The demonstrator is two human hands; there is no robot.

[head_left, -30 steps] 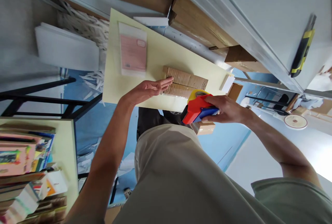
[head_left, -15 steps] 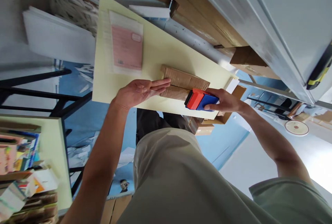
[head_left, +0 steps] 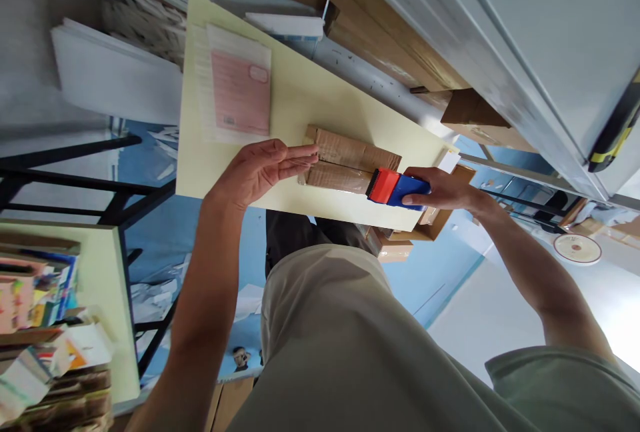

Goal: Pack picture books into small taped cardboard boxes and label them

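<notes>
The box is flat, long and brown, of cardboard with a faintly ribbed surface, and lies on the desk. A dark seam runs lengthwise along its top, and its near edge looks glossy. The dispenser, red in front and blue behind, is held at the box's right end, black edge facing the box's left end.

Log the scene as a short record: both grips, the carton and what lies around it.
Left grip: open, fingers at one end of the carton; contact unclear
Right grip: closed around a tape dispenser
Dispenser: at the carton's opposite end
Carton: flat, lengthwise seam, lying on the pale yellow table
Also on table: pink booklet
Right edge of view: yellow-black cutter, cropped
</notes>
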